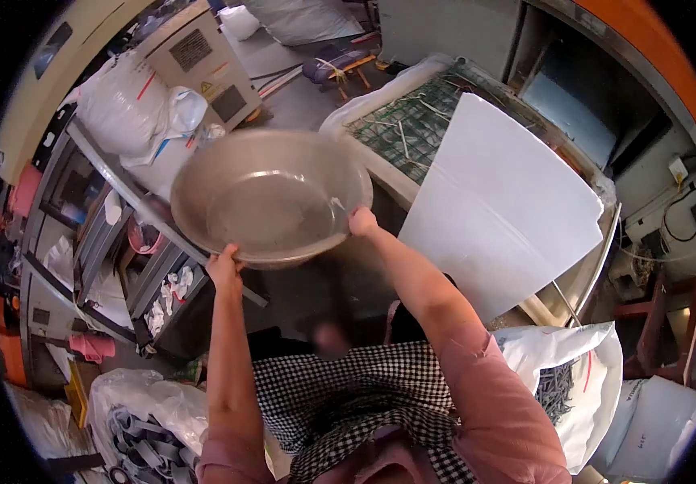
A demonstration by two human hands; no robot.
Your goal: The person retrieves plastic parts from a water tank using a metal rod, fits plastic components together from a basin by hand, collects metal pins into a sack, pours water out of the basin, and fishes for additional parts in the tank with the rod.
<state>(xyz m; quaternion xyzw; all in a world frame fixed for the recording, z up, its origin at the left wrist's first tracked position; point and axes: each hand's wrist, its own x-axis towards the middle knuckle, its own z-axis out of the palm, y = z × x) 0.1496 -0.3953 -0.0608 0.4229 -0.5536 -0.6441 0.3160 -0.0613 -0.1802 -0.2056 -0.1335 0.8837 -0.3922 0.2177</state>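
A large round translucent grey basin (271,198) is held out in front of me, its inside facing up and toward me. It looks empty. My left hand (225,266) grips its near rim at the lower left, fingers closed over the edge. On the right side of the rim, my right hand (362,221) is closed around the edge. Both arms are stretched forward. Beyond the basin's right side lies a big white sheet (501,210), close to my right forearm but apart from the basin.
A green mesh-lined bin (400,133) stands beyond the sheet. White sacks (126,105) lie at the upper left beside a metal rack (134,202). Near me are a bag of grey parts (150,403) on the left and another white bag (598,355) on the right.
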